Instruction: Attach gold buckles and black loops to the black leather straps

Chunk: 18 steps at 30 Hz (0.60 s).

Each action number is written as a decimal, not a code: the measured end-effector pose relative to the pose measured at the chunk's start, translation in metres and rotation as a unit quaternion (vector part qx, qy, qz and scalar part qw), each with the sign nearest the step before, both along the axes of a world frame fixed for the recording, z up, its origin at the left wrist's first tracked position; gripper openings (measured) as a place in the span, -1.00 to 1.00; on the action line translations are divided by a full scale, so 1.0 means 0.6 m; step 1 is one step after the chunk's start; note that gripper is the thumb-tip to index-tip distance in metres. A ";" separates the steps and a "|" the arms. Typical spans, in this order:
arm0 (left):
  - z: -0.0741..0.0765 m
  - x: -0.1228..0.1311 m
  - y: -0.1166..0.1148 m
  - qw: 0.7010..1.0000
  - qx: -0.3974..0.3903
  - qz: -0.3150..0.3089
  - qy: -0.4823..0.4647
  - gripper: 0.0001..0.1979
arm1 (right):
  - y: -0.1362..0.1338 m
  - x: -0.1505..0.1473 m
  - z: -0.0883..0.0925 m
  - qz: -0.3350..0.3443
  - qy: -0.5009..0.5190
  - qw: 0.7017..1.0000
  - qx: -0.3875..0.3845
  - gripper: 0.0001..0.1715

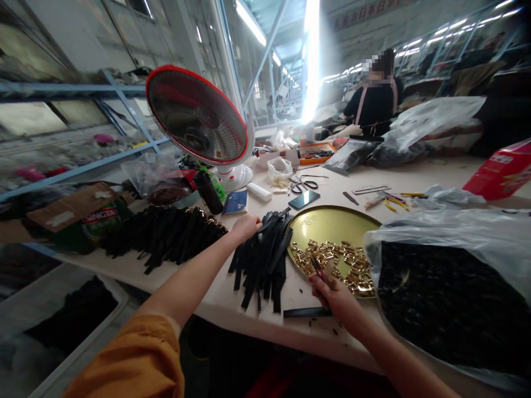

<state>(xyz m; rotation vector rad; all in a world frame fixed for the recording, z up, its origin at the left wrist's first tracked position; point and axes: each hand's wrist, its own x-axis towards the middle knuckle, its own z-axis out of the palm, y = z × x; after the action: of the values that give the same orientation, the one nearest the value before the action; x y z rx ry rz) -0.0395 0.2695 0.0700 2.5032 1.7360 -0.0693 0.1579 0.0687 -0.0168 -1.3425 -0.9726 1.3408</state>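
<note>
My left hand (245, 228) is closed at the upper end of a pile of black straps (263, 262); what its fingers hold, if anything, is hidden. My right hand (334, 296) is wrapped round a small pointed hand tool (317, 266), whose exact kind I cannot make out. It is over the near edge of a round gold tray (332, 218), which carries many gold metal buckles (352, 265). One black strap (307, 313) lies alone near the table edge below my right hand, with small dark bits around it.
Left of the pile lies a heap of straps with gold ends (166, 237). A plastic bag of black pieces (452, 298) stands right. Behind are a red-rimmed fan heater (197, 116), phone (305, 199), scissors (305, 183), yellow pliers (396, 204) and a dark bottle (208, 192). Another person (373, 102) works farther back.
</note>
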 end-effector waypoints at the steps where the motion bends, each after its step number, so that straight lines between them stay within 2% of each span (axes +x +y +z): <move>1: -0.010 0.007 -0.004 1.000 -0.004 -0.001 0.002 -0.76 | 0.001 -0.003 -0.001 0.006 -0.001 1.000 0.003 -0.51; 5: -0.055 0.040 -0.009 1.000 -0.020 -0.001 -0.015 -0.70 | 0.001 -0.004 -0.002 0.017 -0.021 1.000 0.009 -0.51; 8: -0.059 0.047 0.001 0.998 -0.027 0.003 -0.054 -0.69 | -0.001 0.007 0.002 0.008 -0.032 0.999 0.001 -0.51; 10: -0.043 0.037 0.011 0.995 -0.033 0.009 -0.089 -0.73 | -0.002 0.015 0.005 -0.005 -0.044 0.999 -0.006 -0.53; 13: -0.003 0.012 0.020 0.987 -0.049 0.013 -0.155 -0.79 | 0.001 0.017 0.004 -0.020 -0.066 0.998 0.001 -0.58; 18: 0.046 -0.019 -0.008 0.951 -0.097 0.013 -0.295 -0.82 | 0.014 -0.005 0.003 -0.010 -0.101 0.993 0.066 -0.58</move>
<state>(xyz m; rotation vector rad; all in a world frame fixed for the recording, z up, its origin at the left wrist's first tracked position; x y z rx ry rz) -0.0508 0.2647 0.0977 2.0643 1.4270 0.4428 0.1549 0.0770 -0.0150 -1.4009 -1.1609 1.1216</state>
